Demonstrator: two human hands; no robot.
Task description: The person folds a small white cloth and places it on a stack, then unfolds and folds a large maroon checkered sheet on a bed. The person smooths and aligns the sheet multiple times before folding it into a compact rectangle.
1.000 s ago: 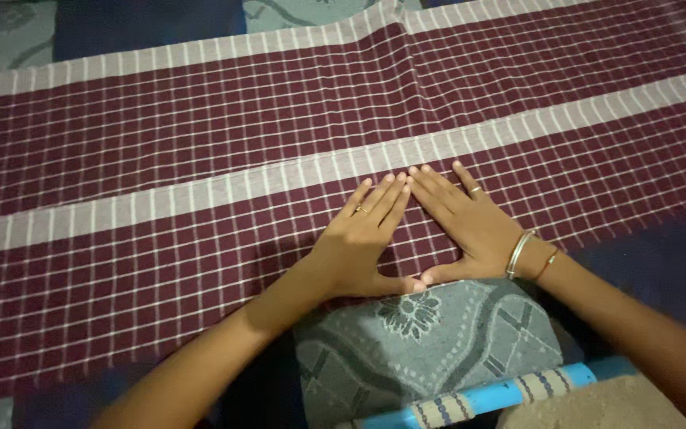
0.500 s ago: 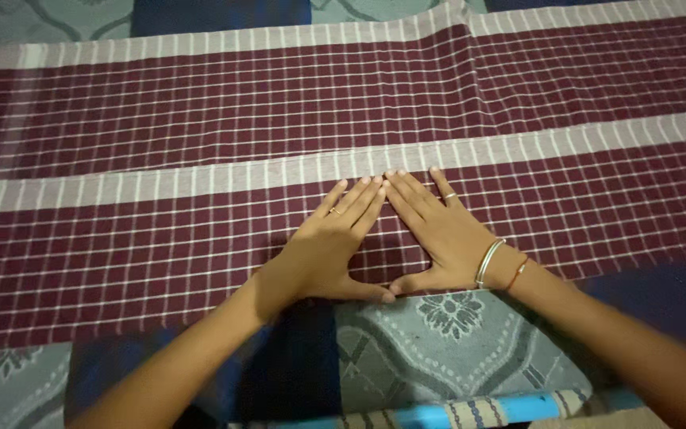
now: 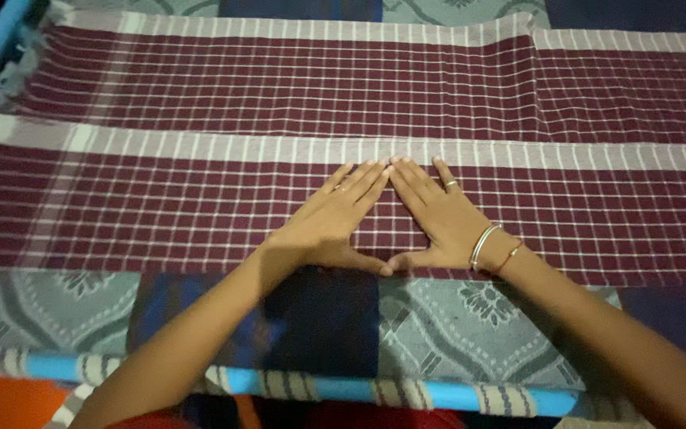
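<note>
Left hand (image 3: pixel 329 224) lies flat, fingers fully spread, palm down on the maroon checked cloth (image 3: pixel 200 199), gripping nothing. Right hand (image 3: pixel 436 218) is flat and open beside it; index tips and thumb tips touch, forming a triangle at frame centre. Cloth spans the frame's upper and middle parts over a patterned grey-blue bedsheet (image 3: pixel 454 334). Bangles (image 3: pixel 492 248) on right wrist. Blue bed rail (image 3: pixel 343 389) along bottom.

Matt woven checked cloth (image 3: pixel 200 214); shiny metal bangles (image 3: pixel 486 245).

Maroon checked cloth (image 3: pixel 200 214) spread flat w/ pale stripes.
</note>
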